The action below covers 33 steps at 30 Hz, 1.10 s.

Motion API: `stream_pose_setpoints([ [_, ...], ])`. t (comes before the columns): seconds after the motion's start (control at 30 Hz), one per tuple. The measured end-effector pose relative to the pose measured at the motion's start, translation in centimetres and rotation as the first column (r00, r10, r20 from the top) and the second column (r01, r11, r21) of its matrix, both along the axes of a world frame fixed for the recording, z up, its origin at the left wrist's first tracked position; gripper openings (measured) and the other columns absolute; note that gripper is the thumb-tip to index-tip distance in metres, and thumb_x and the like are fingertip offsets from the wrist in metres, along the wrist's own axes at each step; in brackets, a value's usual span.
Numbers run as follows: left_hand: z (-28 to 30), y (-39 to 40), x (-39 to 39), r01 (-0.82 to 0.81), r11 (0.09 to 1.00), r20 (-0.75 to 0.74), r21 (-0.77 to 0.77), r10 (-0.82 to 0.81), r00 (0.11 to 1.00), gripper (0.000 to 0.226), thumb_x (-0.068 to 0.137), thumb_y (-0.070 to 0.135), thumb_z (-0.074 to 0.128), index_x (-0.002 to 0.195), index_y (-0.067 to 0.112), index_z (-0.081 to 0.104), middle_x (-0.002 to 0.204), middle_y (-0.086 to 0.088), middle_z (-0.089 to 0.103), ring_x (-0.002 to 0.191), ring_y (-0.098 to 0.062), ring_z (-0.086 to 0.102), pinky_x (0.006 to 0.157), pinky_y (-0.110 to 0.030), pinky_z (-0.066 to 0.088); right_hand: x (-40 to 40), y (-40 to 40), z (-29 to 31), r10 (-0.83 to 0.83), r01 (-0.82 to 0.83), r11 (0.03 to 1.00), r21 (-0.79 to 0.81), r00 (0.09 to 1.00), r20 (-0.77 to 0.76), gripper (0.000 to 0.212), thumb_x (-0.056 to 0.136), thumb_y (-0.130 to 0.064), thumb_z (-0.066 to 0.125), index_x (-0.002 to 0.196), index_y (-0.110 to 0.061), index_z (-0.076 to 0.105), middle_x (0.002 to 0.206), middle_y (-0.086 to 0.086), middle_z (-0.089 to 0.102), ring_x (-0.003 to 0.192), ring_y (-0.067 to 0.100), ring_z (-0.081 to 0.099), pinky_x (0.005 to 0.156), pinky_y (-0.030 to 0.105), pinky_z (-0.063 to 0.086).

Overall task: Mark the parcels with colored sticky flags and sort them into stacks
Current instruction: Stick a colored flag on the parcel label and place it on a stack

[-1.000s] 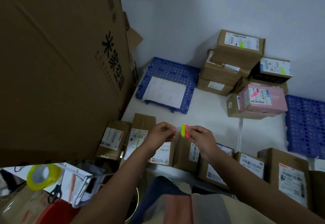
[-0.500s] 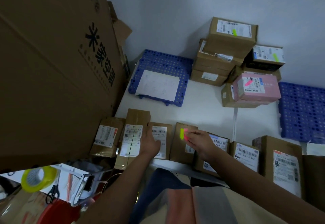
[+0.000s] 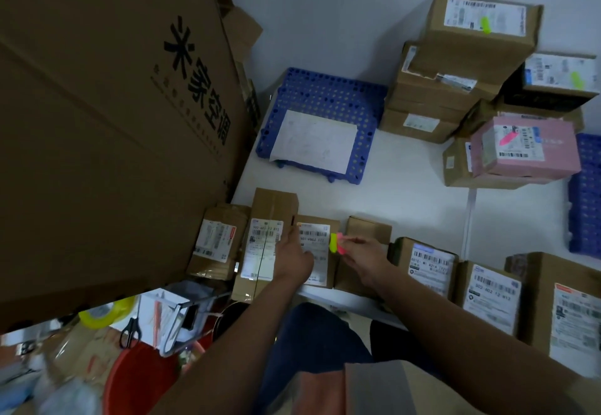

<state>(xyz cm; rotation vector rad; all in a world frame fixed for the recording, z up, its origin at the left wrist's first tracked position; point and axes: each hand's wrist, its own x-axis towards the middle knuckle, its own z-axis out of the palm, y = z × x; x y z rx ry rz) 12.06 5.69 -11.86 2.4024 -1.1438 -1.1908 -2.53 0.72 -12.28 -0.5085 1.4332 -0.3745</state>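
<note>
- Parcels sit in a row along the near edge of the white table (image 3: 406,186).
- Left hand (image 3: 294,256) lies on a small brown parcel (image 3: 317,252), its fingers straight and pressing the white label.
- Right hand (image 3: 364,256) pinches a little pad of sticky flags (image 3: 336,243), yellow and pink, just beside that parcel's right edge.
- Marked parcels stand stacked at the far right: a pink box (image 3: 523,147) with a pink flag, and brown boxes (image 3: 481,27) with yellow-green flags.
- Blue plastic tray (image 3: 325,89) holds a white sheet.
</note>
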Motion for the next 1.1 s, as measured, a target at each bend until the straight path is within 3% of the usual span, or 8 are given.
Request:
stream_pose_setpoints([
  [0.27,0.1,-2.1,0.4,-0.259,0.966,-0.107,0.011,0.258,0.960,0.056,0.097,0.009,0.049,0.151,0.019,0.035,0.140,-0.004,0.054,0.121,-0.024,0.055,0.092,-0.027,0.045,-0.1,-0.9,-0.7,-0.038,0.037,0.999,0.028,0.999,0.005,0.006,0.093,-0.008,0.062,0.094,-0.013,0.067,0.107,0.010,0.067,0.104,0.023,0.062,0.085,0.030,0.052],
  [0.4,0.0,-2.9,1.4,-0.236,0.970,-0.116,0.050,0.240,0.964,0.047,0.100,0.018,0.048,0.147,0.017,0.042,0.138,-0.003,0.055,0.121,-0.023,0.055,0.089,-0.027,0.042,-0.4,-1.3,-0.7,-0.027,0.027,1.000,0.013,1.000,-0.002,0.004,0.092,-0.013,0.065,0.091,-0.014,0.068,0.108,0.010,0.068,0.108,0.026,0.062,0.096,0.038,0.052],
  [0.6,0.5,-3.6,1.3,-0.258,0.964,-0.181,0.062,0.265,0.947,0.028,0.097,0.023,0.054,0.124,0.021,0.061,0.126,-0.010,0.059,0.104,-0.025,0.063,0.089,-0.036,0.055,-0.2,-1.8,-0.1,0.006,-0.006,1.000,-0.020,1.000,-0.016,0.007,0.092,-0.015,0.065,0.089,-0.017,0.070,0.105,0.010,0.070,0.107,0.028,0.063,0.100,0.045,0.050],
  [0.73,2.1,-3.7,1.0,-0.290,0.956,-0.304,-0.046,0.264,0.915,0.010,0.091,0.028,0.065,0.099,0.033,0.063,0.132,-0.002,0.052,0.117,-0.023,0.056,0.095,-0.043,0.053,-0.4,-2.6,1.3,-0.095,0.093,0.995,-0.033,0.994,-0.046,0.006,0.092,-0.017,0.065,0.087,-0.018,0.069,0.100,0.007,0.070,0.102,0.026,0.064,0.096,0.041,0.050],
  [0.83,3.9,-3.4,0.9,-0.169,0.971,-0.401,-0.166,0.090,0.912,0.028,0.092,0.032,0.065,0.118,0.039,0.060,0.156,0.008,0.022,0.140,-0.022,0.030,0.107,-0.045,0.042,-0.9,-3.6,2.6,-0.169,0.166,0.983,-0.078,0.985,-0.029,0.008,0.094,-0.015,0.063,0.090,-0.013,0.070,0.102,0.012,0.071,0.100,0.028,0.066,0.091,0.038,0.053],
  [0.93,5.2,-4.2,0.8,-0.004,0.985,-0.454,-0.171,-0.075,0.888,0.051,0.094,0.034,0.062,0.133,0.058,0.042,0.163,0.011,-0.002,0.149,-0.026,0.010,0.112,-0.050,0.036,-1.6,-4.3,3.6,-0.224,0.220,0.969,-0.111,0.974,-0.026,0.010,0.093,-0.015,0.064,0.085,-0.013,0.071,0.100,0.013,0.073,0.096,0.030,0.068,0.083,0.034,0.054],
  [1.0,5.9,-4.9,0.7,0.045,0.986,-0.504,-0.161,-0.122,0.855,0.064,0.091,0.033,0.066,0.133,0.066,0.033,0.163,0.010,0.000,0.149,-0.030,0.015,0.108,-0.052,0.043,-2.2,-4.6,4.7,-0.257,0.254,0.960,-0.119,0.966,-0.007,0.009,0.092,-0.016,0.066,0.089,-0.008,0.071,0.099,0.014,0.074,0.089,0.030,0.071,0.077,0.037,0.057],
  [1.1,6.5,-5.7,0.2,0.039,0.988,-0.615,-0.147,-0.122,0.779,0.080,0.086,0.028,0.074,0.138,0.064,0.027,0.148,0.003,0.034,0.130,-0.027,0.046,0.085,-0.038,0.060,-3.5,-5.1,6.9,-0.307,0.315,0.941,-0.122,0.948,0.083,0.020,0.092,-0.020,0.066,0.100,-0.001,0.068,0.096,0.013,0.074,0.087,0.031,0.072,0.074,0.044,0.059],
])
